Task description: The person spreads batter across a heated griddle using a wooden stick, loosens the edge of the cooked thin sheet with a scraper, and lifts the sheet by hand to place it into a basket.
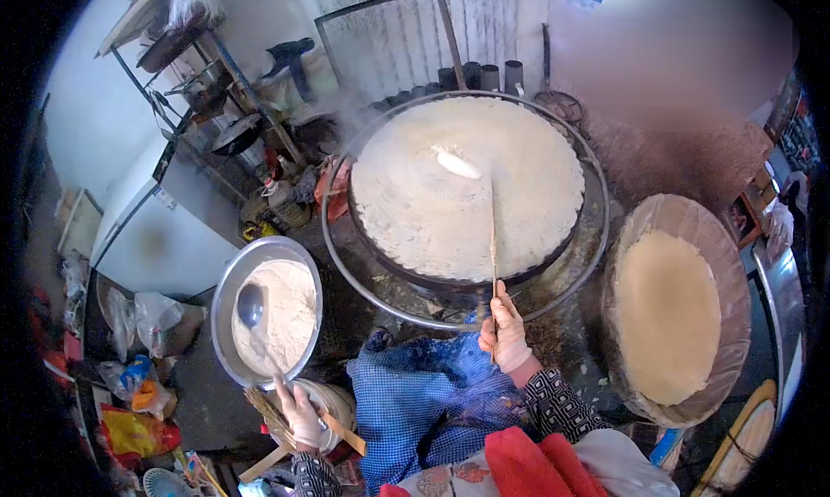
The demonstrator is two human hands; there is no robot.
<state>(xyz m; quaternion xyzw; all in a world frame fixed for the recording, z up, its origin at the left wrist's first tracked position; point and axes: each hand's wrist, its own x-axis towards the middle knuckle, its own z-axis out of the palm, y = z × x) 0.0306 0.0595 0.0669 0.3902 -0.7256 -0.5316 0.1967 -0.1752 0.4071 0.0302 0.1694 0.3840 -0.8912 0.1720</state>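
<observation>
My right hand (504, 331) is closed around a long thin wooden stick (494, 238), which reaches over the round griddle (540, 270). A pale, flat sheet of batter (415, 212) covers most of the griddle. Near its middle lies a bright white oblong patch (456, 162), and I cannot tell exactly what it is. At the lower left, my left hand (298, 415) is closed at the end of a ladle (251, 305). The ladle's bowl rests in pale batter inside a metal basin (223, 324). Beside that hand are a straw brush (268, 412) and a flat wooden piece (343, 432).
A metal ring (331, 238) surrounds the griddle, with steam at its left. A large lined basket (735, 302) holding a pale flat layer stands on the right. A white bucket (333, 402) sits below the basin. Left are a white cabinet (169, 238) and a rack (238, 65).
</observation>
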